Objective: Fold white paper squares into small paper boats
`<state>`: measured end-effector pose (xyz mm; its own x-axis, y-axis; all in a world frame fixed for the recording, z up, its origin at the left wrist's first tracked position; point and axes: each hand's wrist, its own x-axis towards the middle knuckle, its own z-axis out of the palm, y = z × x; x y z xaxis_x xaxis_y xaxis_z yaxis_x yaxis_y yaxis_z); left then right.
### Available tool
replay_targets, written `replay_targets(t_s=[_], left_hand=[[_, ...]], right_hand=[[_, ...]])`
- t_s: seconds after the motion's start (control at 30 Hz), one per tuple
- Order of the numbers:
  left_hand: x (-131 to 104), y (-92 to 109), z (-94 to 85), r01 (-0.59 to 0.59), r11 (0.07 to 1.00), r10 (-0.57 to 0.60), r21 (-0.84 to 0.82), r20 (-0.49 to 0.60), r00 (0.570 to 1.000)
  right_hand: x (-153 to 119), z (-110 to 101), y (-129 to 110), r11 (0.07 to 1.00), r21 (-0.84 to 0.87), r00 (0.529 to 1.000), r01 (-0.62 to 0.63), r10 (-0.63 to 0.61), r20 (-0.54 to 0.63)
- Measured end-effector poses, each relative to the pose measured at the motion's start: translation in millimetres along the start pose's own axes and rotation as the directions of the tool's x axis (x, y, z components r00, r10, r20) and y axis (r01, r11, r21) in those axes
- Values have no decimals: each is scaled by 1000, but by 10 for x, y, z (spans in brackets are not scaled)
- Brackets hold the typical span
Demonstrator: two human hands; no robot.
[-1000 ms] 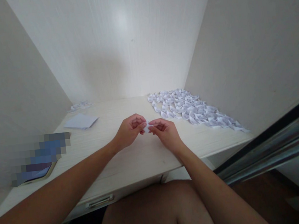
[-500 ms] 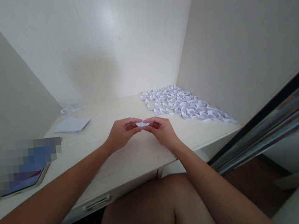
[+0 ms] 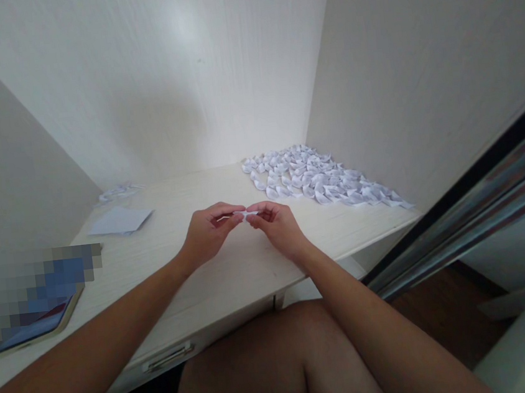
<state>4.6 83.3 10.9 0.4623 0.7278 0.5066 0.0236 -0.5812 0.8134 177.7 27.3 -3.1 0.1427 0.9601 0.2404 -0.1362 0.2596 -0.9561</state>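
Observation:
Between my two hands is a small piece of folded white paper (image 3: 245, 214), mostly covered by the fingers. My left hand (image 3: 207, 230) pinches its left end with thumb and fingers. The right end is pinched the same way by my right hand (image 3: 277, 226), and the fingertips of both hands nearly meet. Both hands are above the middle of the white desk (image 3: 232, 268). Behind and to the right lies a large spread of small folded white paper pieces (image 3: 317, 181).
Flat white paper sheets (image 3: 122, 220) lie on the left of the desk, with thin paper strips (image 3: 119, 191) behind them. A tablet-like device (image 3: 49, 306), its screen partly blurred, rests at the left edge. White panels enclose the desk. A drawer handle (image 3: 169, 356) is at the front.
My fingers have shifted on the paper, which now shows as a thinner strip with a small part below. My right thumb has drawn slightly away from the left one. The view has tilted slightly.

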Motion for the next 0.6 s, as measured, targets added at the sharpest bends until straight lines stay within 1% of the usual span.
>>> replay_targets(t_s=[0.13,0.23,0.3,0.37,0.47,0.6], left_hand=[[8,-1,-4,-1,1000,2,21,-37,999],[5,-13,-7,25,1000,-24,17,-64,998],[2,-10,-8,38,999,-38,8,-62,997],[0,3,-4,47,999,-47,-6,-50,998],[1,32,9,53,998,-55,-32,-50,997],[5,54,20,90,993,-94,-71,-56,994]], right_hand=[[-15,40,-21,990,-123,997,74,-76,-9],[-28,35,-28,961,-235,988,145,-151,-7],[-33,16,-25,938,-287,979,194,-205,-8],[-32,-1,-20,929,-295,972,222,-235,-7],[-25,-7,-13,954,-224,980,198,-201,12],[-15,6,-27,983,-145,993,115,-114,13]])
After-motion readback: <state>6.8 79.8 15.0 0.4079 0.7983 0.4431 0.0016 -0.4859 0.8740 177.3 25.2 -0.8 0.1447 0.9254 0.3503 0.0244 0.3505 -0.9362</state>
